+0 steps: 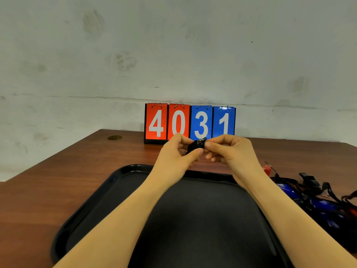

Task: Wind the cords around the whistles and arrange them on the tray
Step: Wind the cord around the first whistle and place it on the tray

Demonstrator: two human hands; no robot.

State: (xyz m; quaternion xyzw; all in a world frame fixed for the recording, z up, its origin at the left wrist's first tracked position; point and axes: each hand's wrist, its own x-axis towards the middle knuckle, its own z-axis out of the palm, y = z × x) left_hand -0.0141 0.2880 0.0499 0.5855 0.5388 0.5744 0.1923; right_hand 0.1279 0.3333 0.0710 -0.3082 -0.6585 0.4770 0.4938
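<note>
Both my hands hold one black whistle [196, 145] with dark cord wrapped on it, raised above the far edge of the black tray [92, 206]. My left hand [178, 151] pinches the whistle between thumb and fingers. My right hand [229, 149] pinches its right end, where a small metal ring shows. Most of the whistle is hidden by my fingers. To the right of the tray lie other whistles: a black whistle [309, 179], a blue whistle [287, 190] and a red whistle [267, 169], tangled in black cords.
A flip scoreboard [190, 123] reading 4031 stands at the back of the brown wooden table [48, 176], against a grey wall. A small round coin-like disc [114, 137] lies at the far left of the table.
</note>
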